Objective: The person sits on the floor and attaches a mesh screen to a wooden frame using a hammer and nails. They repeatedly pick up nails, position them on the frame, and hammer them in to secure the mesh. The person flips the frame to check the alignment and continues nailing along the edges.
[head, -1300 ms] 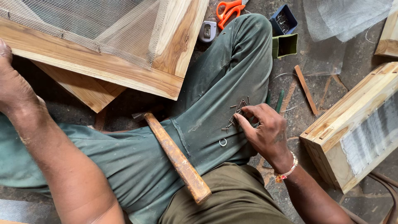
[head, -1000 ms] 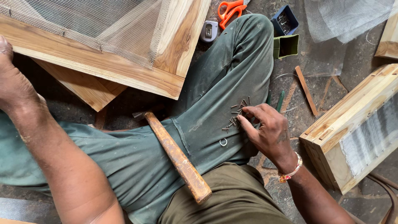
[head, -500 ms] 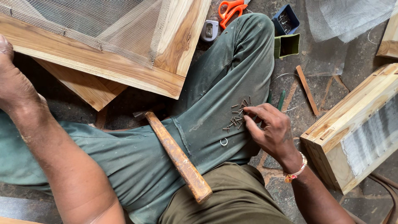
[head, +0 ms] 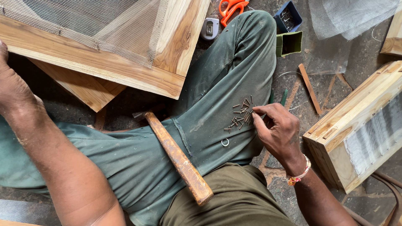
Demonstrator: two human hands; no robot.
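Steel nails [head: 242,114] are lying loose on the green trouser leg [head: 217,104], centre-right of frame. Right hand [head: 277,130] is pinching narrowly at the pile w/ thumb & forefinger; better lifting one nail by its shank, leg kept level. Left hand [head: 11,86], far left edge, is resting by the wood frame [head: 100,62]; grip can't tell. Hammer [head: 178,157] is lying across the lap.

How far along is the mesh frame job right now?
Mesh already lies stretched over the wooden frame. The right hand is picking small nails off the trouser leg. The hammer lies unused across the lap; the left hand rests beside the frame.
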